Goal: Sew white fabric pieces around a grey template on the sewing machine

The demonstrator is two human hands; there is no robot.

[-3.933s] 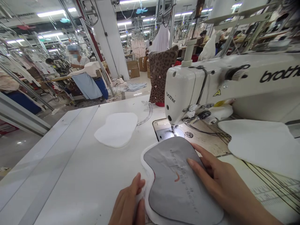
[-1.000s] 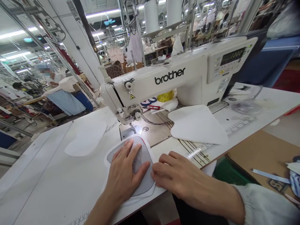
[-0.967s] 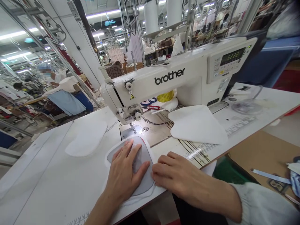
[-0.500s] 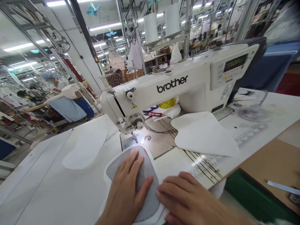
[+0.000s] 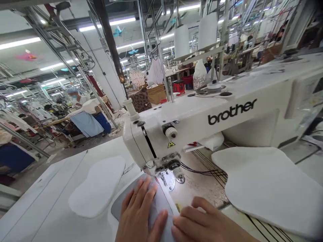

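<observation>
Below, white sewing table (image 5: 42,201); factory floor (image 5: 73,143) beyond

A grey template (image 5: 130,201) lies flat on white padded fabric (image 5: 113,220), just beside the presser foot (image 5: 161,175).

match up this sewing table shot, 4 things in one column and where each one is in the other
Things
1. left hand
2. grey panel
3. long white pad
4. wide white pad

Places
A. on the table, right of the needle
B. pressing on the panel
C. on the table, left of the machine head
D. under the hands, in front of the needle

Pairs: 1-B, 2-D, 3-C, 4-A
</observation>
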